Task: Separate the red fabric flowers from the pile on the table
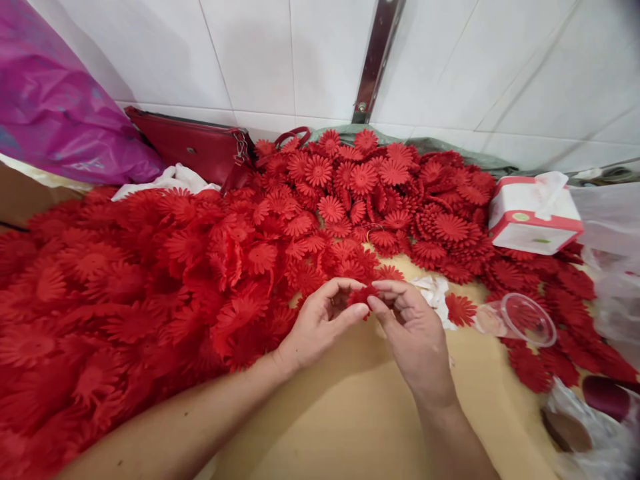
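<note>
Between my two hands is a small red fabric flower (362, 298), pinched at the middle of the view just above the table (345, 413). My left hand (325, 320) grips its left side with thumb and forefinger. On the other side, the thumb and fingertips of my right hand (413, 327) close on it too. The fingers cover much of the flower. Beyond and to the left spreads a big heap of red flower pieces (240, 233). One loose red flower (461, 310) lies right of my right hand, beside a crumpled white tissue (434, 297).
A tissue box (535, 220) sits on flower pieces at the right, with a clear plastic cup (528, 320) nearer me. Plastic bags (595, 427) lie at the right edge. At the back left are a dark red purse (193, 143) and a purple bag (70, 100), against a white tiled wall (260, 53).
</note>
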`<action>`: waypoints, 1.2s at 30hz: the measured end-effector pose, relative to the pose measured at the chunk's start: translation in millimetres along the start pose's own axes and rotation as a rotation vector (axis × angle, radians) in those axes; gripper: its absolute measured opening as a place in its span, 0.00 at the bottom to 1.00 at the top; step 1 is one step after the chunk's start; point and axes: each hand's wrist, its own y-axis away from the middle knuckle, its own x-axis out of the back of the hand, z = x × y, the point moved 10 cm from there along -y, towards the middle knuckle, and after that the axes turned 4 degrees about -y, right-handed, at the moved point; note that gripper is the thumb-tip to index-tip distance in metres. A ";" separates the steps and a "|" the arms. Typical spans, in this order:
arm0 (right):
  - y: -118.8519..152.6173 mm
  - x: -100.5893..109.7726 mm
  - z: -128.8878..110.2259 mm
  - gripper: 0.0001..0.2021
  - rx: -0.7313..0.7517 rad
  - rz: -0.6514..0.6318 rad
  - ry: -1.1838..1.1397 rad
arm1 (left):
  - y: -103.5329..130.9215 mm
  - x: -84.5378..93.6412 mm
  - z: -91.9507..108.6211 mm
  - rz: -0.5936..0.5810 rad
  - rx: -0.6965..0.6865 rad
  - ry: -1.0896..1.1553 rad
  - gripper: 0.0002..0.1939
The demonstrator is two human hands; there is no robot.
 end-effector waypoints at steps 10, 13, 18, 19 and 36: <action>5.6 -2.8 -24.4 0.11 0.233 -0.015 0.114 | -5.5 3.6 -11.4 0.047 0.101 0.064 0.23; 7.8 -11.2 -35.2 0.06 0.315 -0.087 0.195 | -5.6 5.8 -10.1 0.064 0.102 0.096 0.23; 7.4 -15.4 -37.8 0.03 0.354 -0.126 0.230 | -5.3 3.0 -6.0 0.027 0.075 0.080 0.21; 7.4 -13.2 -39.0 0.03 0.376 -0.105 0.238 | -5.1 0.7 -5.6 0.003 0.070 0.074 0.19; -0.9 21.1 -5.5 0.06 0.109 0.148 -0.039 | -0.3 -14.5 -9.1 -0.127 0.043 0.095 0.12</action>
